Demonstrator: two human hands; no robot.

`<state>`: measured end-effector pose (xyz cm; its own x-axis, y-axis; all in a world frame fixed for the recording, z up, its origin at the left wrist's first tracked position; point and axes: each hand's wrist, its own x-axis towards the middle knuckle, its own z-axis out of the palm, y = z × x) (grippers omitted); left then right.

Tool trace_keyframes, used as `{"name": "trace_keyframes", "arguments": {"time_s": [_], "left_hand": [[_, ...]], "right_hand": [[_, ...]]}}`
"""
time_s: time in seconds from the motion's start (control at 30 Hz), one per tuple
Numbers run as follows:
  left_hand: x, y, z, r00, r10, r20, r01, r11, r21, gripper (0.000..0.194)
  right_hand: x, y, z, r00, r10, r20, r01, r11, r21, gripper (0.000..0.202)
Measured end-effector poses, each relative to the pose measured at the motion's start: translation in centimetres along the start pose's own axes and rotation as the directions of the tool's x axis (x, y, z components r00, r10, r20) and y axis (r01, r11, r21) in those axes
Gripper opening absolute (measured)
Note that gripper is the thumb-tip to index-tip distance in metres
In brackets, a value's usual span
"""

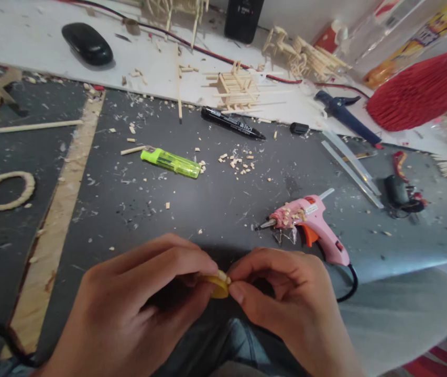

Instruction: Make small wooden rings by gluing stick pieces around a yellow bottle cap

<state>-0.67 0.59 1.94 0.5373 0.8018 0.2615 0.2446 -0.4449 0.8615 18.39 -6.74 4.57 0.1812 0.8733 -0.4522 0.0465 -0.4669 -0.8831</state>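
My left hand (144, 298) is closed on a small yellow round piece (220, 288), held by its edge between thumb and fingers. Pale wooden bits sit along the top of that piece; its far side is hidden by my fingers. My right hand (286, 293) pinches at the right end of it, thumb and forefinger pressed on a tiny wooden bit (228, 280). Just beyond my right hand lies a pink glue gun (305, 220) on its wire stand, its nozzle pointing left and wood chips stuck to its barrel.
A green cutter knife (171, 162), a black marker (233, 124) and scattered wood chips (239, 163) lie on the dark table. At left is a wooden ring (6, 191). Glue sticks (352, 167) and a blue tool (347, 118) lie right. Stick models (239, 86) stand behind.
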Motion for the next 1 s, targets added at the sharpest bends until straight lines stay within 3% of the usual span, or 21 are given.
{"name": "trace_keyframes", "arguments": {"time_s": [0.6,0.77,0.87,1.0], "left_hand": [[0.0,-0.1,0.09,1.0,-0.005,0.012,0.005,1.0,-0.008,0.017],[-0.24,-0.06,0.14,1.0,-0.001,0.013,0.001,1.0,-0.012,0.017],[-0.41,-0.14,0.31,1.0,-0.012,-0.004,0.012,1.0,0.002,0.016],[-0.15,-0.11,0.37,1.0,-0.015,-0.003,0.015,1.0,0.015,0.015]], "right_hand": [[0.23,0.06,-0.24,0.997,0.051,0.066,-0.053,0.998,0.031,0.014],[0.19,0.22,-0.61,0.993,0.087,0.074,-0.097,0.985,0.143,0.014],[-0.18,0.47,-0.77,0.997,0.033,0.076,-0.048,0.98,0.195,0.011],[-0.4,0.55,-0.18,0.998,-0.059,-0.005,0.06,0.992,0.116,0.006]]}}
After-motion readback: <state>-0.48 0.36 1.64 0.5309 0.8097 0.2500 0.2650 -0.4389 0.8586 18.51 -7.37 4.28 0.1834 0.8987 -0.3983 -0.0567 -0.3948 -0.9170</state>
